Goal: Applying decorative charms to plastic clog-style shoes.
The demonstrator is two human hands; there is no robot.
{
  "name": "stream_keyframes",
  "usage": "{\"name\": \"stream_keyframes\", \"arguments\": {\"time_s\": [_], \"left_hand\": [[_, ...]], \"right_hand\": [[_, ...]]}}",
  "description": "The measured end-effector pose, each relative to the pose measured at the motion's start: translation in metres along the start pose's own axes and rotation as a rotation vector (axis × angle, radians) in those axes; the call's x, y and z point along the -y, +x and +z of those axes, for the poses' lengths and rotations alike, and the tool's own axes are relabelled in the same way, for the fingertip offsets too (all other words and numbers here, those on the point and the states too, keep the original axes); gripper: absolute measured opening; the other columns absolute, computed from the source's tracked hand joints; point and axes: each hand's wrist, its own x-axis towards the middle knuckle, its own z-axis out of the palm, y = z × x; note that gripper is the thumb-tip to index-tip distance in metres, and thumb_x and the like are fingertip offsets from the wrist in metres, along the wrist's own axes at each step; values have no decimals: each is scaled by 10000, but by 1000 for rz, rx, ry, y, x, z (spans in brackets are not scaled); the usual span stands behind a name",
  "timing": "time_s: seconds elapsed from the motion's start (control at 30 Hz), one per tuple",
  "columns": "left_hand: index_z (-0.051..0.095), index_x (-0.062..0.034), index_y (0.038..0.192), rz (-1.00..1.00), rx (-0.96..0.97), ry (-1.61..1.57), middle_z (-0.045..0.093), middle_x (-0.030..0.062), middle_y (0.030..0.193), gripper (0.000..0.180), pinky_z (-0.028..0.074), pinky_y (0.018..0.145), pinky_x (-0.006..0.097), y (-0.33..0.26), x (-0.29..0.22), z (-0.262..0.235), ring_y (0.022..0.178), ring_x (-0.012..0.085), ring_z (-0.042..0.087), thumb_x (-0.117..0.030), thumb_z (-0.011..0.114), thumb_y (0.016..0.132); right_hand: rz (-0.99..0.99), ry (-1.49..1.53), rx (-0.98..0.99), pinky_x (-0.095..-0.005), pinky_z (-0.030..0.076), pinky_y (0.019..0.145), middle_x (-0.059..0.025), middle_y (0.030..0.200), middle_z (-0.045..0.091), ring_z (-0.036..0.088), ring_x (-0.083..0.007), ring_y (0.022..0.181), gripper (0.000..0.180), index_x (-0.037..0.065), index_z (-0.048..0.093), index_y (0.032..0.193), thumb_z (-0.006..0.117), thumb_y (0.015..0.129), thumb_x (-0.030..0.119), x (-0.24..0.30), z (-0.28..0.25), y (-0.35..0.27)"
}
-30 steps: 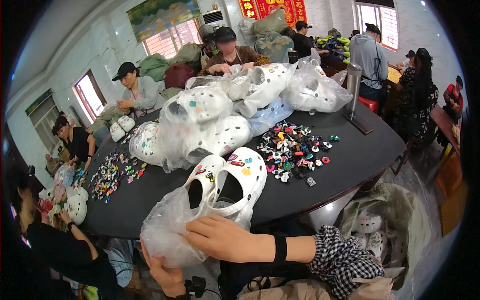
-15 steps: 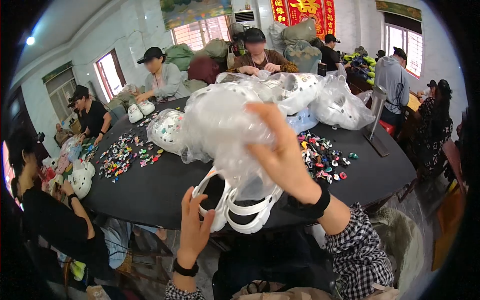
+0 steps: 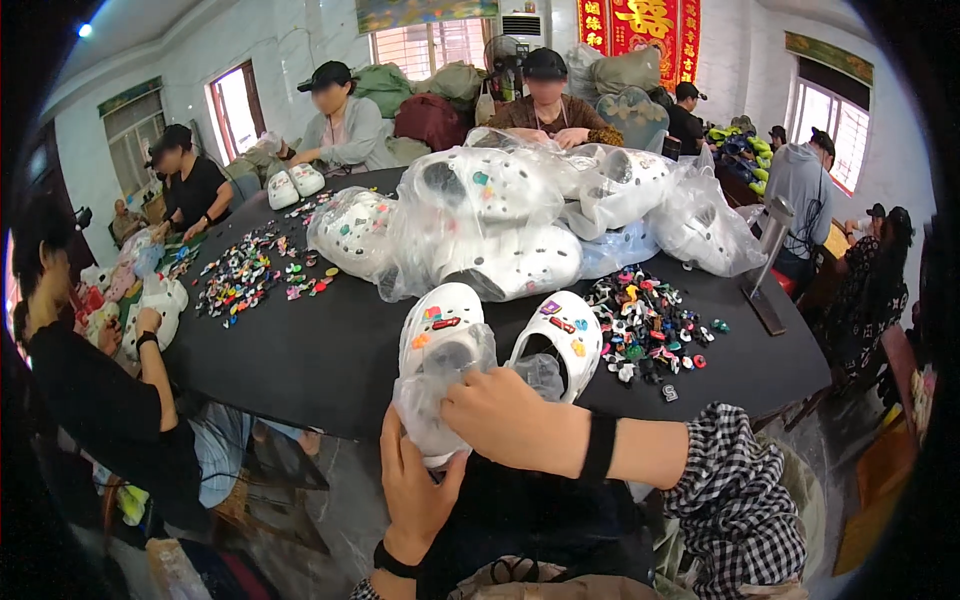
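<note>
A white clog (image 3: pixel 435 300) with colourful charms on its toe points away from me near the table's front edge. My left hand (image 3: pixel 420 495) grips its heel, thumb on one side and fingers on the other. Crumpled clear plastic (image 3: pixel 478 348) lies over that clog's foot opening. My right hand (image 3: pixel 515 425) is closed on the plastic above the heel. Just to the right stands the matching clog (image 3: pixel 578 325), with more clear plastic showing at its opening. Whether both bits of plastic belong to one bag, I cannot tell.
Bagged white clogs (image 3: pixel 510 255) are heaped behind the pair. Loose charms lie in piles to the right (image 3: pixel 650 325) and left (image 3: pixel 245 275). A metal stand (image 3: pixel 770 250) rises at the table's right. Several people sit around, one close at the left (image 3: pixel 100 370).
The plastic came down from in front of the heap onto the clog. The clogs now point toes away, charms showing. My left hand has taken hold of one heel.
</note>
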Motion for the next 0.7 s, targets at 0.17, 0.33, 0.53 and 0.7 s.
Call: {"name": "stream_keyframes", "arguments": {"time_s": [0.17,0.33,0.53,0.7], "left_hand": [[526,24,1220,36,44,-17,367,263,1490,519,397,1083,511,8,-1,-2,1354,462,406,-103,770,780],[557,0,1017,93,1,41,461,235,1446,409,458,1001,519,16,0,-4,1267,477,475,-169,808,741],[552,-6,912,178,19,98,558,158,1367,379,486,912,520,29,3,-11,1141,486,504,-173,788,668],[563,1,858,163,57,67,597,145,1297,348,495,897,509,32,3,-18,1120,472,517,-169,790,656]], "right_hand": [[135,-505,41,-366,458,577,6,859,672,668,-189,786,108,155,738,836,711,752,218,1,24,46],[245,-669,489,-353,469,590,-12,887,718,703,-208,790,126,180,772,875,707,776,224,16,25,80],[-81,160,88,-398,566,760,-248,1302,548,668,-373,983,524,-7,559,1279,726,821,184,-30,-21,15],[71,276,-159,-474,481,964,-265,1379,474,566,-428,1169,558,-13,506,1320,714,825,139,-35,-67,0]]}}
